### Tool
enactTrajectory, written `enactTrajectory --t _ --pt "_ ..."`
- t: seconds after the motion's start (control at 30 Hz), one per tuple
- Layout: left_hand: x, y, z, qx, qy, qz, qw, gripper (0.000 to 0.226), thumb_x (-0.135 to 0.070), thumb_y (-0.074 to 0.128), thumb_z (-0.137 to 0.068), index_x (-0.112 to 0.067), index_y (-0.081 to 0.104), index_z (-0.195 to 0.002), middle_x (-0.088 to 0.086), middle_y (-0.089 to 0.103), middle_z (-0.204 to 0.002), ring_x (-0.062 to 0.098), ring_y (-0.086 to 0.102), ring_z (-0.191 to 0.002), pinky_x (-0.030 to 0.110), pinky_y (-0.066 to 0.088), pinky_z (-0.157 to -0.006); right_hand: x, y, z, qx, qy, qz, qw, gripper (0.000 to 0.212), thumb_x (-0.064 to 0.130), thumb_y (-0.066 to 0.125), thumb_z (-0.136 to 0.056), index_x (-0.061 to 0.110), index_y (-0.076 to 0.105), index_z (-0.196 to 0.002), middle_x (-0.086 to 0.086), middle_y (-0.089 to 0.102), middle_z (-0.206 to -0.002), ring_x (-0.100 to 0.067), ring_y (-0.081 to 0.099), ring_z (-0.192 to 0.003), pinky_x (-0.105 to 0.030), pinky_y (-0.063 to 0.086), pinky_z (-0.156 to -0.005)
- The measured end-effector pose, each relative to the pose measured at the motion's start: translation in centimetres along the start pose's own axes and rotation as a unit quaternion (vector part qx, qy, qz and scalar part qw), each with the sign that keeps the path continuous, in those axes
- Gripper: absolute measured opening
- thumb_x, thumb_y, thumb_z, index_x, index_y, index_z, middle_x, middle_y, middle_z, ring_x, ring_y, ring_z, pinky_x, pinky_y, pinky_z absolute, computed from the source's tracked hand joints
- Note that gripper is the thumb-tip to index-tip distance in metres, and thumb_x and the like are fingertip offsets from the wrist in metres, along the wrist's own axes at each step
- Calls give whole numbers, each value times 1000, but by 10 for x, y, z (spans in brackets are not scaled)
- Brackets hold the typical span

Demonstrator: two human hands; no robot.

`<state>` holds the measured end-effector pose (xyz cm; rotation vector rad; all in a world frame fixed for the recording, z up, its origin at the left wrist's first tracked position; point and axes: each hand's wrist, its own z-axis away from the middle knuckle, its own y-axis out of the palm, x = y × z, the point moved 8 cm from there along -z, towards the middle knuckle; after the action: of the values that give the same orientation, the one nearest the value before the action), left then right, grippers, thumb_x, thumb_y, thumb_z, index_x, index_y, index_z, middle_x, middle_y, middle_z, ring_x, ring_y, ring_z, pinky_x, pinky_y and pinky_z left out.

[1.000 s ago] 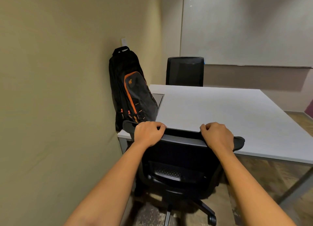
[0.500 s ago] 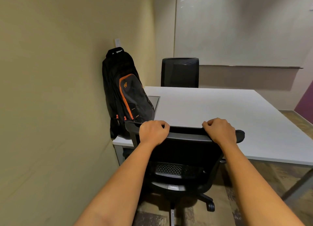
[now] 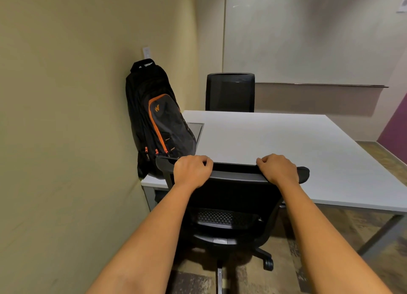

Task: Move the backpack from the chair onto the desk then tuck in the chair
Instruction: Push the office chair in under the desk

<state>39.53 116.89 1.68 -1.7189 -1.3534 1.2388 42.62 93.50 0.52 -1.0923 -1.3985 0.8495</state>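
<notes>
A black backpack [image 3: 154,117] with orange trim stands upright on the near left corner of the white desk [image 3: 275,144], leaning against the wall. A black office chair [image 3: 229,196] faces the desk's front edge, its backrest top level with the desk edge and its seat hidden under the desk. My left hand [image 3: 191,171] grips the left part of the backrest's top rail. My right hand [image 3: 278,168] grips the right part of the same rail. Both arms are stretched out forward.
A second black chair [image 3: 230,92] stands at the far side of the desk. A beige wall [image 3: 66,139] runs close along the left. A desk leg [image 3: 381,232] slants down at the right. Patterned floor lies below.
The chair has rolled forward toward the desk with both hands on its backrest, and my view has risen and drawn back slightly. The backpack has stayed where it was.
</notes>
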Motion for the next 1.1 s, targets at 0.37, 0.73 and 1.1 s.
enactTrajectory --t 0.37,0.73,1.1 --pt "3 2 23 12 12 12 1000 42 -27 31 -99 -22 66 -121 -2 68 -122 15 57 -115 32 32 -103 8 7 40 35 -68 52 996 43 22 21 -100 13 62 -103 -10 66 -120 -28 55 -100 -37 34 -93" --pt "-1 6 77 13 23 -8 1000 64 -51 7 -97 -21 22 -152 -1 17 -161 16 5 -150 35 -4 -120 8 2 83 -2 -96 20 995 52 32 19 -105 8 33 -149 -8 33 -156 -22 29 -145 -34 18 -120" --pt "-7 -8 90 28 24 -43 998 56 -44 18 -103 -19 17 -153 1 13 -162 16 2 -150 34 -5 -122 2 -14 137 -4 -138 32 990 54 35 20 -105 14 19 -154 -2 18 -162 -15 16 -150 -27 12 -120"
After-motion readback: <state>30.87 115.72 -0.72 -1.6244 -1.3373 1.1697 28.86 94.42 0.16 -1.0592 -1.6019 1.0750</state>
